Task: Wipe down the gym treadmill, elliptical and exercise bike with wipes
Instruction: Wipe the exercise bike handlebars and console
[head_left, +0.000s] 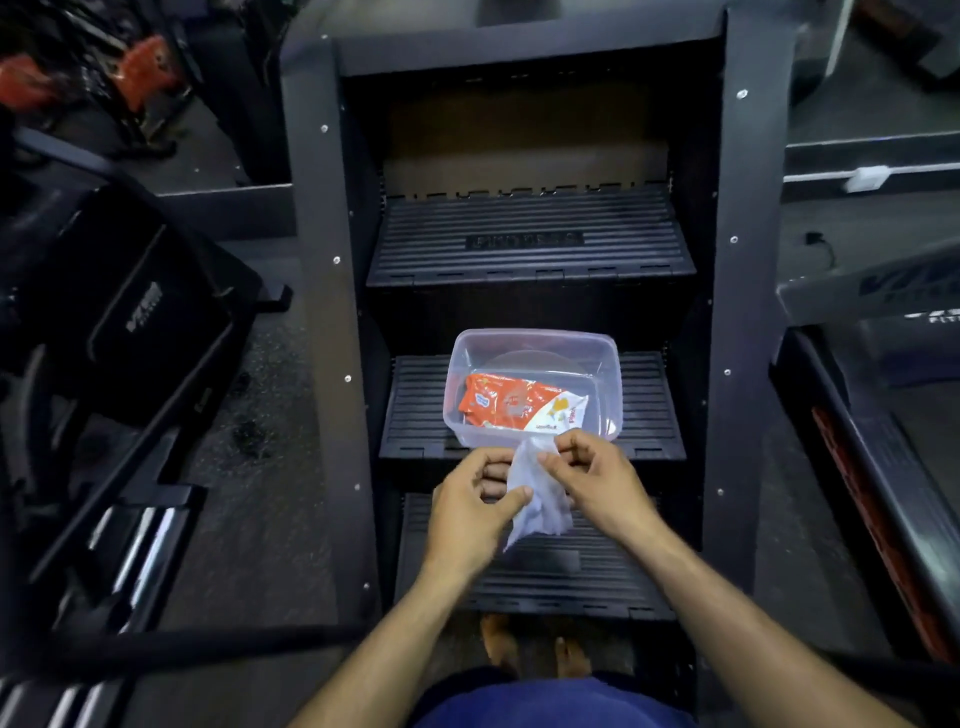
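A crumpled white wipe (537, 501) hangs between both hands above the lowest black step (530, 577) of a stair-climber machine. My left hand (470, 506) pinches its left side with thumb and fingers. My right hand (587, 478) pinches its upper edge. Just beyond them a clear plastic tub (602, 358) sits on the middle step and holds an orange and white wipes packet (511, 402).
Tall dark side frames (324, 312) flank the steps on both sides. Another ribbed step (530, 239) lies higher up. A black machine (119, 312) stands at the left, a treadmill edge (878, 493) at the right. My bare feet (535, 644) are on the floor below.
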